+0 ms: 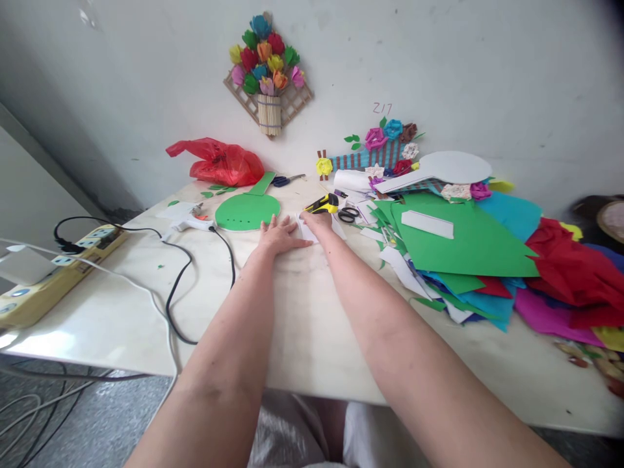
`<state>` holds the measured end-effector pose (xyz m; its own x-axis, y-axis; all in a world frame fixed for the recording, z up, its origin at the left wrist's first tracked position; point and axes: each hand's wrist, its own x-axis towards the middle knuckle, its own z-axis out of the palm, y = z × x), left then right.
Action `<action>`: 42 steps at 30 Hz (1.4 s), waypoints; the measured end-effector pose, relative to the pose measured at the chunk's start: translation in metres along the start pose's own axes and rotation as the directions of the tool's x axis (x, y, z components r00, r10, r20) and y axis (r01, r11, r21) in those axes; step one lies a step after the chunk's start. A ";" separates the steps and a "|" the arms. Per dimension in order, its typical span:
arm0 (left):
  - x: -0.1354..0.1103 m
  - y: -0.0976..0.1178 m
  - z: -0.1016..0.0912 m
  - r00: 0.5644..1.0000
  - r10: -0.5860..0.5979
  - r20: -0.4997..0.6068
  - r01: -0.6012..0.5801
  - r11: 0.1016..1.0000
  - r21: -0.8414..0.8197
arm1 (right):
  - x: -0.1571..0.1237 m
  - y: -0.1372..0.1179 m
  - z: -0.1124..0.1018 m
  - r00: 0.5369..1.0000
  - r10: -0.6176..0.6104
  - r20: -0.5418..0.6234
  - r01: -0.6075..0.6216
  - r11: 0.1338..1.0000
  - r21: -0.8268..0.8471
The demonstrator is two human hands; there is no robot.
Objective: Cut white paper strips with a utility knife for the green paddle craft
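Partly covered, the small white paper (pixel 306 230) lies between the splayed left hand (pixel 279 236) and the right hand (pixel 318 221), grip unclear.

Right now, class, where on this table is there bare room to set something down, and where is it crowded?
Bare: the table between the forearms, and left of them up to the cord. Crowded: the paper pile on the right, and the back by the left hand and right hand: glue gun, cutter, scissors.
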<state>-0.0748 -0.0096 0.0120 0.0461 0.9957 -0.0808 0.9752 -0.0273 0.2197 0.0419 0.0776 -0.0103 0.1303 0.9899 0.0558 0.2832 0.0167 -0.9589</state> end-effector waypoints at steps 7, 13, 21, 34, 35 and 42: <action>-0.001 0.000 -0.001 1.000 -0.004 0.005 0.004 1.000 0.002 | -0.003 -0.003 -0.002 1.000 0.011 -0.019 -0.012 0.999 -0.034; -0.001 0.001 -0.001 1.000 -0.013 0.006 0.013 1.000 0.023 | -0.007 -0.006 -0.003 1.000 0.028 -0.007 -0.028 1.000 -0.005; 0.000 0.001 -0.001 1.000 -0.006 0.010 0.006 1.000 0.015 | -0.006 -0.006 -0.004 1.000 0.020 0.006 -0.020 1.000 -0.010; 0.000 0.001 -0.001 1.000 -0.002 0.012 0.002 1.000 0.016 | -0.008 -0.007 -0.004 1.000 0.024 -0.003 -0.024 1.000 0.003; -0.001 0.001 -0.001 1.000 -0.002 0.012 0.001 1.000 0.014 | -0.007 -0.007 -0.004 1.000 0.020 0.000 -0.020 1.000 -0.003; -0.003 0.003 -0.002 1.000 -0.008 0.006 0.008 1.000 0.014 | -0.005 -0.005 -0.003 1.000 0.000 -0.005 0.000 1.000 -0.014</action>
<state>-0.0728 -0.0122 0.0149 0.0395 0.9953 -0.0884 0.9785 -0.0206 0.2053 0.0428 0.0726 -0.0053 0.1352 0.9892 0.0567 0.2962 0.0143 -0.9550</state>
